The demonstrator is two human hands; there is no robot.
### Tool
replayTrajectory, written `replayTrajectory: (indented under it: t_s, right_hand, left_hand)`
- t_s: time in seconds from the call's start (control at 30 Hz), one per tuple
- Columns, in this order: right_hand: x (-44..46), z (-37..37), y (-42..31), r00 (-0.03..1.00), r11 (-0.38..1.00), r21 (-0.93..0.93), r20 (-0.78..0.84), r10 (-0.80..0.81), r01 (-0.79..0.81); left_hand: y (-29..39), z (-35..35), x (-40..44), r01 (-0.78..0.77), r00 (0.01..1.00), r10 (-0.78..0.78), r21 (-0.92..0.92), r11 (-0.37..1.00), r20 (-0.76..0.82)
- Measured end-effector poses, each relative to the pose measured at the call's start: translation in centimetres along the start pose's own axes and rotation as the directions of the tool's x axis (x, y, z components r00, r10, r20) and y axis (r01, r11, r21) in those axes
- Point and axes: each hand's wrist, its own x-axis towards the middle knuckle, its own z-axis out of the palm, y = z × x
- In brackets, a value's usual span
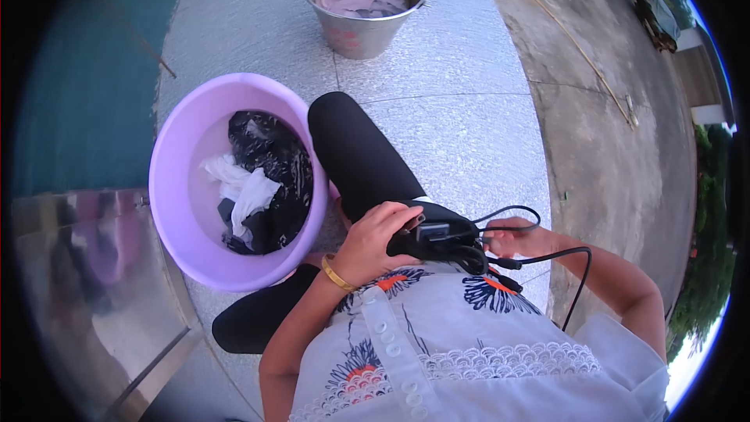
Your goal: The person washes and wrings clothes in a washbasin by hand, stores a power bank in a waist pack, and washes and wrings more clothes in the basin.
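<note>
As far as I can judge from my remote seat, handling is partway: some of the cord lies in coils, some trails free, and the wash stands unattended.

Nine o'clock: lilac basin (199,203), smooth plastic, round, broad rolled rim. Black clothes (281,148) inside look wet, glossy and heavily creased; a white cloth (254,199) lies crumpled over them, thin and soft. No hand on any of it.

Twelve o'clock: metal bucket (363,35), tapered, dull silver with red marks on its wall. Pink cloth (348,0) sits bunched inside, likewise unheld. Both vessels rest on pale paving (453,133), rough-grained and seamed.

Toward six: left hand (366,244), smooth yellow bracelet (336,273) at the wrist. Fingers bent around the near end of the black cable bundle, beside a grey-faced plug (432,230).

Four o'clock: the black cable bundle (453,250) itself, on the lap, rubbery and tangled, coils overlapping. One loose cord (590,273) arcs away beyond it, so I log it as only partly gathered.

Between three and four: right hand (519,238), fingers curled at the bundle's far end. Cannot tell whether they pinch a cord; the contact is too small and partly hidden.

Two o'clock: thin tan pole (576,43), straight, lying on darker, stained ground.
</note>
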Motion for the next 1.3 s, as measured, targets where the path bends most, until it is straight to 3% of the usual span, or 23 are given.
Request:
replayTrajectory:
  t_s: [0.03, 0.07, 0.13, 0.2, 0.27, 0.3, 0.33, 0.4, 0.43, 0.57, 0.67, 0.77, 0.93, 1.03, 1.13, 1.27, 1.3]
  right_hand:
    - [1.2, -1.0, 4.2, 0.965, 0.960, 0.199, 0.132, -0.226, 0.198]
    - [0.5, -0.6, 3.3, 0.973, 0.974, 0.122, 0.107, -0.205, 0.191]
    - [0.1, 0.0, 3.4, 0.992, 0.983, -0.145, -0.039, -0.120, 0.113]
    - [0.4, 0.8, 3.0, 0.974, 0.936, -0.326, -0.129, -0.186, 0.136]
    - [1.0, 1.6, 2.7, 0.935, 0.857, -0.495, -0.218, -0.281, 0.142]
    - [1.1, 2.0, 2.2, 0.921, 0.863, -0.491, -0.271, -0.278, 0.116]
    - [1.2, 2.0, 2.1, 0.925, 0.860, -0.496, -0.258, -0.280, 0.122]
    - [1.1, 1.8, 2.1, 0.901, 0.630, -0.739, -0.075, -0.427, 0.237]
    - [1.3, 2.1, 2.2, 0.867, 0.654, -0.701, -0.101, -0.488, 0.286]
    - [0.3, 1.7, 2.0, 0.879, 0.609, -0.751, -0.083, -0.470, 0.255]
    - [-1.2, 1.5, 4.3, 0.853, 0.622, -0.728, -0.099, -0.512, 0.289]
    - [-3.2, 0.8, 5.0, 0.846, 0.664, -0.660, -0.079, -0.528, 0.353]
    - [-5.4, 0.6, 8.7, 0.937, 0.750, -0.625, -0.080, -0.339, 0.218]
    - [-6.5, -0.6, 10.6, 0.972, 0.776, -0.614, -0.057, -0.228, 0.146]
    - [-6.9, -3.3, 11.9, 0.994, 0.783, -0.618, -0.014, -0.109, 0.078]
    - [-6.5, -8.0, 12.9, 0.998, 0.779, -0.626, 0.040, 0.054, -0.017]
    - [-5.7, -11.7, 12.9, 0.945, 0.445, -0.887, 0.033, 0.326, -0.123]
  left_hand:
    - [0.2, -0.5, -0.3, 0.123, 0.992, -0.119, -0.161, 0.979, 0.034]
    - [0.2, -1.0, -0.7, 0.244, 0.970, -0.230, -0.315, 0.917, 0.081]
    - [-1.1, -1.6, -2.7, 0.221, 0.971, -0.236, -0.288, 0.932, -0.020]
    - [-2.1, -1.9, -5.0, 0.412, 0.908, -0.420, -0.192, 0.891, 0.002]
    - [-1.8, -1.7, -6.2, 0.401, 0.909, -0.413, -0.158, 0.903, -0.051]
    - [-1.7, -1.4, -6.7, 0.404, 0.912, -0.409, -0.164, 0.900, 0.006]
    - [-1.7, -1.2, -7.0, 0.405, 0.914, -0.400, -0.170, 0.898, 0.065]
    - [-1.5, -0.8, -6.9, 0.341, 0.939, -0.342, -0.138, 0.930, 0.016]
    - [-1.6, -0.5, -6.8, 0.296, 0.953, -0.301, -0.113, 0.948, -0.033]
    - [-1.8, 0.3, -5.7, 0.234, 0.961, -0.245, -0.098, 0.967, -0.127]
    - [-2.2, 1.0, -3.6, 0.113, 0.988, -0.113, -0.005, 0.994, -0.102]
    - [-2.6, 2.5, -0.9, 0.058, 0.998, -0.060, -0.048, 0.997, -0.035]
    - [-3.6, 5.8, 2.9, -0.037, 0.994, 0.039, -0.025, 0.999, 0.104]
    - [-4.0, 6.5, 4.3, -0.128, 0.918, 0.085, 0.087, 0.988, 0.386]
    - [-4.2, 6.0, 4.0, -0.069, 0.904, 0.036, 0.062, 0.996, 0.427]
    - [-5.0, 5.9, 2.4, 0.040, 0.947, -0.020, -0.056, 0.998, 0.321]
    - [-5.2, 5.9, 2.2, 0.059, 0.952, -0.031, -0.083, 0.995, 0.305]
